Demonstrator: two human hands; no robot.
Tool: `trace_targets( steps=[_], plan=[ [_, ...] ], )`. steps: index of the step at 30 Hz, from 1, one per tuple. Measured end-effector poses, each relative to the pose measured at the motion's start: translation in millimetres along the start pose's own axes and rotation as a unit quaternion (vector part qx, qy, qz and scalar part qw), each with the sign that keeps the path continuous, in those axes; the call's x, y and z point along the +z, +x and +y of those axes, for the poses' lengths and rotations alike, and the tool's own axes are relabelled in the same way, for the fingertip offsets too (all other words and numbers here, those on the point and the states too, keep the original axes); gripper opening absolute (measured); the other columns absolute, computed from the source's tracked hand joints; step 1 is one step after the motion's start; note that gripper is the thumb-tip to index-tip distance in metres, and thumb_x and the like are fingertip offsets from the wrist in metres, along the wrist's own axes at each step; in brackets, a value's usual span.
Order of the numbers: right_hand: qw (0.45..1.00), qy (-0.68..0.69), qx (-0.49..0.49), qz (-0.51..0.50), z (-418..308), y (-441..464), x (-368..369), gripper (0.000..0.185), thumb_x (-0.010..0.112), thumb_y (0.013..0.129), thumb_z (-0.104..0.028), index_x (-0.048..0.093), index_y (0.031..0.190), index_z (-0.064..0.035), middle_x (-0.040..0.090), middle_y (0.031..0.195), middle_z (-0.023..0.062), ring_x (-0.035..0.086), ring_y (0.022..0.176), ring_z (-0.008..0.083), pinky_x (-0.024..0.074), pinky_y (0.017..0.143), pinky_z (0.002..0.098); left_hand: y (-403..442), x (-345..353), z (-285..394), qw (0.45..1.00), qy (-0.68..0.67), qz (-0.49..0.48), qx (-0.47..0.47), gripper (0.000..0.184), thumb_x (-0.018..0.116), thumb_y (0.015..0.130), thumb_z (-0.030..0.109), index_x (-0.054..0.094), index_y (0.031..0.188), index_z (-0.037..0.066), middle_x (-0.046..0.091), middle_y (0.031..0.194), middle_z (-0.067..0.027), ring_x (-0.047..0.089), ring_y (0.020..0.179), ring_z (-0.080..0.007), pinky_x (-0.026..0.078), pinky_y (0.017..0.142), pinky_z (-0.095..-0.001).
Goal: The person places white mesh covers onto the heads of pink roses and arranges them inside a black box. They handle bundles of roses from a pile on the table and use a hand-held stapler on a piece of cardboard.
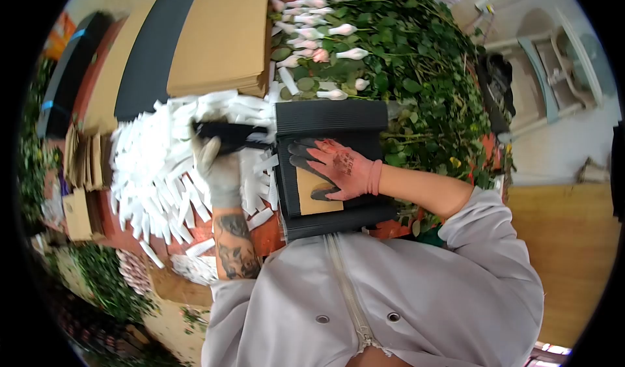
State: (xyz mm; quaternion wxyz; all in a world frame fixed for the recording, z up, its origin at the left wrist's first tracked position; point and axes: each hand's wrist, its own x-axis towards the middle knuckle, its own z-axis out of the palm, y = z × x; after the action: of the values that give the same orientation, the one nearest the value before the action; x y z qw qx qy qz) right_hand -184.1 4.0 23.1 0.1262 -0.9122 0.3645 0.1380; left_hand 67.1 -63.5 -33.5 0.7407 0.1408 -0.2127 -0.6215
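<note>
My right hand point(338, 169), in a pink glove with dark fingertips, lies spread on a brown cardboard piece point(317, 201) and the black corrugated sheet point(332, 220) beneath it. The sheet's far part is folded up into a ridge. Left of it, my left hand point(218, 165), in a whitish glove, grips a black object point(232, 134) that is blurred by motion. Below that hand is a heap of white foam sleeves point(153, 162).
Brown cardboard sheets point(218, 35) and a dark sheet point(156, 48) lie at the far left. Roses in white sleeves point(342, 29) with leafy stems point(430, 74) spread across the far right. Small cardboard pieces point(88, 162) stand at the left. A pale chair point(553, 74) is at the right.
</note>
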Motion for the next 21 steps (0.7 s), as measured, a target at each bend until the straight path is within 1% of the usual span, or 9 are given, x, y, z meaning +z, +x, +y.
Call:
trace_targets(
  steps=[1,3,4,6,7,9,13,15,21],
  plan=[
    [1.0,0.008,0.015,0.015,2,-1,4,0.077,0.054,0.076,-0.052,0.038,0.131,-0.0007,0.029,0.14,0.0214,0.025,0.131,0.0383,0.0176,0.11,0.0447,-6,11,11,0.995,0.076,-0.004,0.06,0.064,0.048,0.071,-0.005,0.035,0.133,0.006,0.048,0.119,-0.011,0.046,0.114,-0.0258,0.035,0.102,-0.042],
    [0.993,-0.005,-0.038,0.114,3,-5,18,0.069,0.052,0.078,-0.049,0.042,0.129,-0.0029,0.033,0.139,0.0183,0.028,0.13,0.0362,0.0199,0.109,0.0438,-23,29,41,0.953,0.303,-0.001,0.018,0.067,0.049,0.067,-0.007,0.036,0.132,0.004,0.048,0.116,-0.0101,0.047,0.111,-0.024,0.036,0.101,-0.0398],
    [0.995,-0.024,-0.045,0.086,-7,-9,-6,0.063,0.051,0.08,-0.049,0.047,0.125,-0.0061,0.037,0.136,0.0159,0.03,0.129,0.0347,0.0223,0.108,0.0431,-31,32,52,0.87,0.487,-0.077,0.025,0.069,0.05,0.063,-0.008,0.039,0.131,0.004,0.049,0.113,-0.0109,0.048,0.108,-0.0252,0.037,0.098,-0.0388],
    [0.994,-0.002,-0.001,0.112,-22,-29,-35,0.062,0.051,0.08,-0.05,0.048,0.125,-0.0082,0.039,0.135,0.0152,0.031,0.128,0.0338,0.0235,0.107,0.0425,-41,37,67,0.587,0.767,-0.243,0.087,0.071,0.054,0.055,-0.004,0.046,0.125,0.005,0.051,0.105,-0.0139,0.05,0.099,-0.0299,0.039,0.088,-0.0392],
    [0.991,0.011,0.042,0.13,-28,-36,-37,0.061,0.051,0.079,-0.052,0.05,0.124,-0.0102,0.04,0.133,0.0146,0.032,0.127,0.0329,0.0248,0.106,0.042,-44,35,70,0.468,0.82,-0.305,0.122,0.07,0.057,0.053,-0.003,0.048,0.123,0.006,0.052,0.103,-0.015,0.05,0.095,-0.0325,0.039,0.083,-0.0412],
    [0.985,0.036,0.078,0.152,-31,-40,-18,0.061,0.051,0.078,-0.054,0.05,0.125,-0.0153,0.041,0.132,0.0144,0.032,0.127,0.0326,0.0236,0.106,0.0415,-42,7,73,0.369,0.859,-0.348,0.07,0.069,0.06,0.056,-0.001,0.048,0.123,0.007,0.053,0.106,-0.0138,0.049,0.099,-0.0319,0.038,0.086,-0.0432],
    [0.989,-0.003,0.096,0.113,-19,-38,5,0.063,0.052,0.075,-0.058,0.049,0.127,-0.0218,0.039,0.135,0.015,0.03,0.128,0.0349,0.0188,0.108,0.0415,-28,-40,68,0.33,0.874,-0.357,0.026,0.068,0.061,0.058,0.0,0.047,0.124,0.008,0.053,0.111,-0.0128,0.048,0.103,-0.0323,0.037,0.089,-0.0433],
    [0.989,0.027,0.117,0.084,-13,-47,0,0.065,0.052,0.075,-0.058,0.049,0.128,-0.0218,0.035,0.139,0.0154,0.029,0.129,0.0353,0.0193,0.108,0.0408,-24,-51,68,0.344,0.865,-0.356,0.079,0.071,0.062,0.059,0.001,0.045,0.127,0.008,0.05,0.117,-0.0129,0.047,0.107,-0.0328,0.035,0.092,-0.0437],
    [0.992,0.028,0.099,0.075,-13,-40,7,0.064,0.05,0.076,-0.059,0.048,0.128,-0.0218,0.031,0.142,0.0123,0.027,0.13,0.0327,0.0189,0.108,0.0397,-16,-10,82,0.3,0.893,-0.336,0.007,0.074,0.065,0.06,0.006,0.042,0.13,0.008,0.041,0.132,-0.0155,0.03,0.128,-0.036,0.022,0.106,-0.0462]
  ],
)
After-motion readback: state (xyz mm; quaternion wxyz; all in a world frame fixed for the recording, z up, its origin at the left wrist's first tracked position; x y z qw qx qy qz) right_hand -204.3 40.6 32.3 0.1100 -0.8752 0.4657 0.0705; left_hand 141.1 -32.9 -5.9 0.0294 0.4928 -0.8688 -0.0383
